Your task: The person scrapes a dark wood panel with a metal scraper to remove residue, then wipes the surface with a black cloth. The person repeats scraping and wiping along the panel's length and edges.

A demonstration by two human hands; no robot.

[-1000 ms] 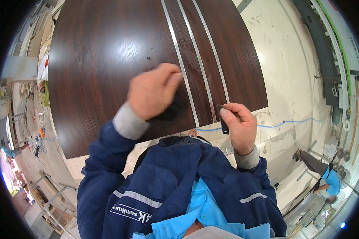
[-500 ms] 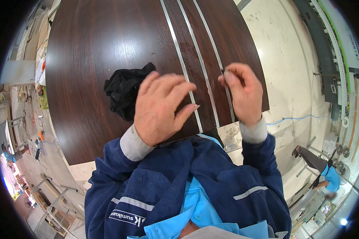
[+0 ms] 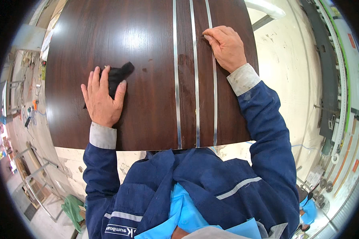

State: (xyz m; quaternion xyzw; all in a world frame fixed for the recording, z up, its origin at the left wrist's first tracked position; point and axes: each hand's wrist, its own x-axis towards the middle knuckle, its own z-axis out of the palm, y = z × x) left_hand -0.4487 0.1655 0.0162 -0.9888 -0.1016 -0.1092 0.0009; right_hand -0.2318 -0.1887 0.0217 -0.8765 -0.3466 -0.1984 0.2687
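Observation:
A dark brown wood-grain panel (image 3: 147, 107) lies in front of me, with three narrow silver strips (image 3: 195, 71) running along its right part. On its left side, my left hand (image 3: 101, 95) rests flat with fingers spread over a crumpled black cloth (image 3: 121, 73), covering much of it. Over the strips further up, my right hand (image 3: 227, 46) is closed in a pinch, thumb against fingers. A small dark tip shows at the fingertips; what it belongs to is too small to make out. Faint damp-looking smudges mark the panel between the hands.
Pale floor surrounds the panel. A white pipe-like piece (image 3: 267, 7) and a grey metal leg (image 3: 263, 22) are beyond its far right corner. Machinery with a long rail (image 3: 343, 79) runs along the right. A person in light blue (image 3: 308, 209) is at lower right; green cloth (image 3: 72, 211) at lower left.
My right hand has moved up along the strips. The left hand has shifted left and come down flat on the black cloth, which now lies further left. My view has shifted too.

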